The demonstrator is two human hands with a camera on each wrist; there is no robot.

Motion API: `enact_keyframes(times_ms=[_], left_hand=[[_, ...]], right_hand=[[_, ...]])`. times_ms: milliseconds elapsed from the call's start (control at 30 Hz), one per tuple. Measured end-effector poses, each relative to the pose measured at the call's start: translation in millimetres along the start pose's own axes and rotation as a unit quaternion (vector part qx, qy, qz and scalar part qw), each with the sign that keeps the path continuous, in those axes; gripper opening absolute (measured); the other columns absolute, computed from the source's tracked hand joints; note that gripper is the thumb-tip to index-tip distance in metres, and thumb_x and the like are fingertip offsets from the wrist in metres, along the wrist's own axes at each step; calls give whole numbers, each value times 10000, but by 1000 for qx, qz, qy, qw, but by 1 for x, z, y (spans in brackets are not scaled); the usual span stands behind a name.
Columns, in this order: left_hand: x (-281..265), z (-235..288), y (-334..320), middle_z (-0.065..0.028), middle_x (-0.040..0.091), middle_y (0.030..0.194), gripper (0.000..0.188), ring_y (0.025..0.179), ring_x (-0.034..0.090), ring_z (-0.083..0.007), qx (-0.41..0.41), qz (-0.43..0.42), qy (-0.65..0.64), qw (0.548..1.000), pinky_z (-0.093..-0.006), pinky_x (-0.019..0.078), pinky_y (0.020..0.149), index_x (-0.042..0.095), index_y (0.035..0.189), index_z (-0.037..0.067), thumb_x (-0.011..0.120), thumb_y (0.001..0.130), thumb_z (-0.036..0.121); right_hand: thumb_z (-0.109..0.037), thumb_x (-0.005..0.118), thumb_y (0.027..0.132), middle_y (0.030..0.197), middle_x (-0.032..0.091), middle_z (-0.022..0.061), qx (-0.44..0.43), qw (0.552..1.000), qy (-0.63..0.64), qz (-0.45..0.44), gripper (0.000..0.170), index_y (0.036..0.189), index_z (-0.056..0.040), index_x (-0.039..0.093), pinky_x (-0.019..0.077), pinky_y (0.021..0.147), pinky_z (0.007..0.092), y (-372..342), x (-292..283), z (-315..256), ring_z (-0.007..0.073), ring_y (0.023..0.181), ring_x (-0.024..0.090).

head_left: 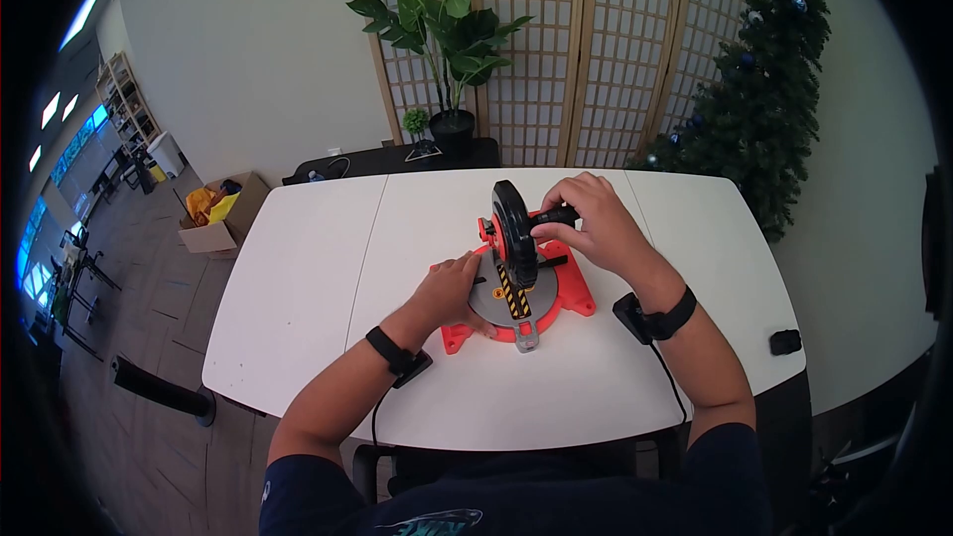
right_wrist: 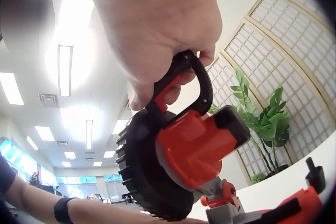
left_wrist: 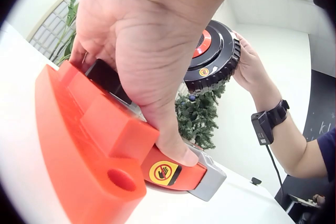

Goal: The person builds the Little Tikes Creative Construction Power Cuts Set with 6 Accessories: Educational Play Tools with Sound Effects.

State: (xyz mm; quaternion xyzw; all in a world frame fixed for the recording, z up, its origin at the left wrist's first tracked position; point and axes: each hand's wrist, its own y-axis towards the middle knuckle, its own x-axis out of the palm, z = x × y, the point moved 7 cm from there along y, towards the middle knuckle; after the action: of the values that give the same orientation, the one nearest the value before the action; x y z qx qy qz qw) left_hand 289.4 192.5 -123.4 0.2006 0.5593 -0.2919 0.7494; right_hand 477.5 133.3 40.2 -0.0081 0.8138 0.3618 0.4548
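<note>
A red and black toy mitre saw stands on the white table, its round grey turntable (head_left: 541, 306) set in a red base (head_left: 574, 290). Above the turntable the black blade guard (head_left: 510, 228) is raised. The right hand (head_left: 596, 223) curls its fingers round the black handle (right_wrist: 202, 85) behind the guard. Flat over the left side of the base lies the left hand (head_left: 447, 293); in the left wrist view its thumb rests along the red rim beside a yellow warning sticker (left_wrist: 164, 173).
On the white table (head_left: 298, 278), a small black object (head_left: 784, 341) lies near the right edge. Behind stand a potted plant (head_left: 453, 129), a lattice screen (head_left: 625, 50) and a decorated tree (head_left: 754, 89). A cardboard box (head_left: 213, 236) is on the floor at left. Cables hang from both wrist cameras.
</note>
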Motion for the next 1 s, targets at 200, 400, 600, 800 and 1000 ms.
enact_keyframes(times_ms=[200, 400, 600, 800, 1000], left_hand=[[-1, 0, 0, -278, 427, 1502, 1419, 1371, 450, -428, -1, -7, 0, 1000, -449, 369, 1157, 316, 1500, -33, 977, 386, 547], [-1, -1, 0, -276, 433, 1498, 1394, 1365, 451, -438, 3, -5, -4, 1000, -449, 378, 1153, 331, 1488, -13, 980, 385, 541], [-2, -1, 0, -268, 439, 1495, 1389, 1365, 450, -437, -4, -11, -15, 1000, -447, 383, 1152, 333, 1487, -4, 983, 385, 536], [-1, -1, 0, -263, 433, 1500, 1387, 1376, 440, -433, -2, -17, -8, 1000, -459, 369, 1155, 321, 1498, 4, 974, 405, 552], [-9, 4, -5, -255, 424, 1506, 1397, 1394, 421, -417, 7, -14, -1, 1000, -475, 319, 1177, 288, 1517, 0, 958, 438, 582]], right_hand=[[-443, 708, 899, 923, 590, 28, 8, 995, 93, -31, 394, 1000, -76, 603, 428, 874, 332, -4, -4, 19, 194, 922, 540], [-414, 539, 1034, 889, 580, 65, 116, 961, 236, 83, 383, 1061, -33, 565, 451, 817, 301, -13, 10, 105, 158, 862, 543], [-100, 684, 909, 1058, 652, 118, 218, 971, 67, -78, 260, 1149, -62, 592, 507, 913, 356, -41, 71, 164, 253, 998, 626], [-100, 678, 888, 1168, 661, 117, 152, 980, 43, -121, 288, 1172, -113, 625, 503, 947, 405, -43, 109, 181, 326, 1116, 613], [-74, 626, 880, 1092, 677, 122, 163, 979, 21, -124, 217, 1096, -87, 637, 508, 916, 406, -47, 113, 179, 330, 1077, 627]])
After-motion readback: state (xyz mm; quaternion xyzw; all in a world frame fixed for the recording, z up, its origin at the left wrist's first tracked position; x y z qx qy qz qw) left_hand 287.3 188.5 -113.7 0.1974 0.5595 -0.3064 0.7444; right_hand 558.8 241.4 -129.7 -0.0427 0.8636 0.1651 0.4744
